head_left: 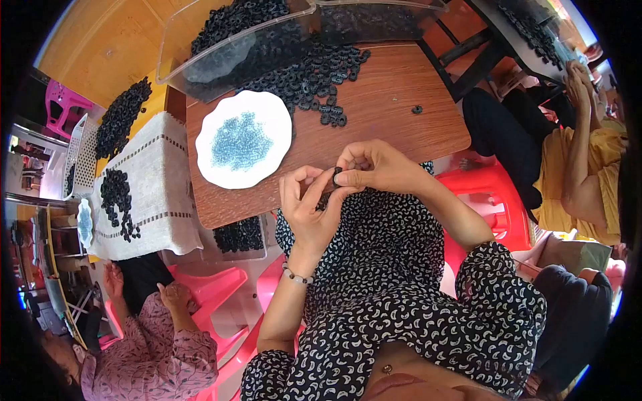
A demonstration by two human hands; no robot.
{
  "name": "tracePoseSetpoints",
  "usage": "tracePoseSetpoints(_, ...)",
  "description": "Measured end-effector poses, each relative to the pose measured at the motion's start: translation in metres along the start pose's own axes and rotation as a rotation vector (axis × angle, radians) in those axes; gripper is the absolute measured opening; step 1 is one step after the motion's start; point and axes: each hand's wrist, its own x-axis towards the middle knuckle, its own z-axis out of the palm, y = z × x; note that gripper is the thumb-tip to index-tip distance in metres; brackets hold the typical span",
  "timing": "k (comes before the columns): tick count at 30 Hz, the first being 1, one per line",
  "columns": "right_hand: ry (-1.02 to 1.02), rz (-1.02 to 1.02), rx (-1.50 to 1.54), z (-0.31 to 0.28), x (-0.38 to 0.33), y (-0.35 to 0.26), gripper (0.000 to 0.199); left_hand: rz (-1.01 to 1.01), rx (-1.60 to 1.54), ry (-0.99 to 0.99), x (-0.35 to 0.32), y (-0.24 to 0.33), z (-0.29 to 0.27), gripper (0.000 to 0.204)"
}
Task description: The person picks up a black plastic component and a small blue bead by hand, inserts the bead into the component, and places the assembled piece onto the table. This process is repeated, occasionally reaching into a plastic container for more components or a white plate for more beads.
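Observation:
Close to the table's front edge, my left hand (309,208) and my right hand (380,168) meet with fingers pinched together. Between their fingertips is a small black ring-like part (337,177), mostly covered by the fingers; both hands grip it. Another dark bit shows under the left fingers, too hidden to name. On the wooden table (394,87), left of my hands, lies a white scalloped plate (212,137) with a spread of tiny blue-grey pieces (242,142). Beyond it, a heap of black ring-like parts (314,77) spills toward the middle.
Clear plastic bins (264,40) full of black parts stand at the table's far edge. One loose part (417,109) lies to the right. A cloth-covered table (157,187) holds more parts at left. Co-workers sit at both sides, near a red plastic stool (485,200).

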Motion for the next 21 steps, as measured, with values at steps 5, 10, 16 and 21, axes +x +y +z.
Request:
tracePoseSetpoints(5, 0.066, -0.003, -0.029, -0.019, 0.007, -0.019, 0.028, -0.066, -0.101, 0.047, 0.001, -0.005, 0.005, 0.03)
tracePoseSetpoints(10, 0.413, -0.266, -0.444, -0.088, 0.048, -0.081, 0.034, -0.173, -0.207, 0.027, -0.001, -0.004, 0.004, 0.019)
tracePoseSetpoints(16, 0.847, -0.174, -0.445, -0.18, 0.101, -0.148, 0.024, -0.142, -0.224, 0.014, 0.0, -0.002, 0.009, 0.013)
tracePoseSetpoints(21, 0.876, -0.216, -0.38, -0.189, 0.115, -0.131, 0.023, -0.14, -0.245, 0.027, 0.0, -0.003, 0.011, 0.009)
